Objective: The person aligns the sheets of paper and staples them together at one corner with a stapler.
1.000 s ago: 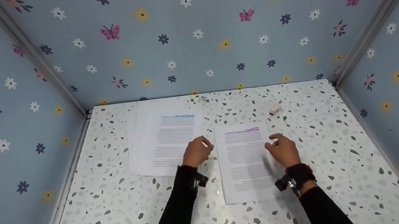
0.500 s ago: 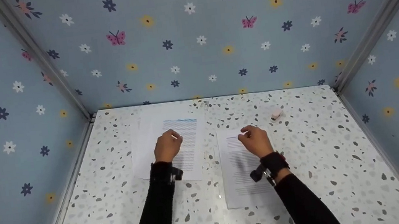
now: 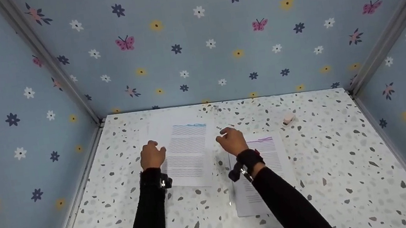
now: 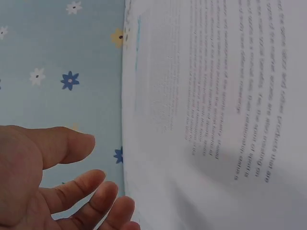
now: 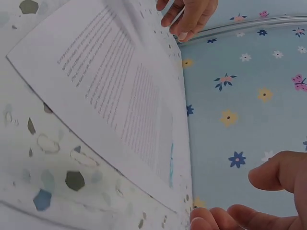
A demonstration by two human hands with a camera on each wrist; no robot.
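Two loose stacks of printed paper lie on a speckled table. The left stack [image 3: 190, 153] has blue highlighting along the top line of its upper sheet; sheets beneath fan out to the left. Over that stack's left side is my left hand [image 3: 152, 154], thumb and fingers parted, holding nothing, as the left wrist view of this hand [image 4: 62, 177] confirms. My right hand [image 3: 231, 141] hovers between the stacks, near the left stack's right edge. Its thumb and fingers stand apart in the right wrist view. The right stack [image 3: 277, 159], marked in purple, is partly covered by my right forearm.
A small pale pink object [image 3: 288, 118] with a dark end sits behind the right stack. Blue walls [image 3: 215, 30] with flowers and butterflies enclose the table [image 3: 352, 173] at the back and both sides.
My left hand has moved left across the left stack to its left side. My right hand has crossed leftward from the right stack's right edge to between the stacks. The view has shifted slightly.
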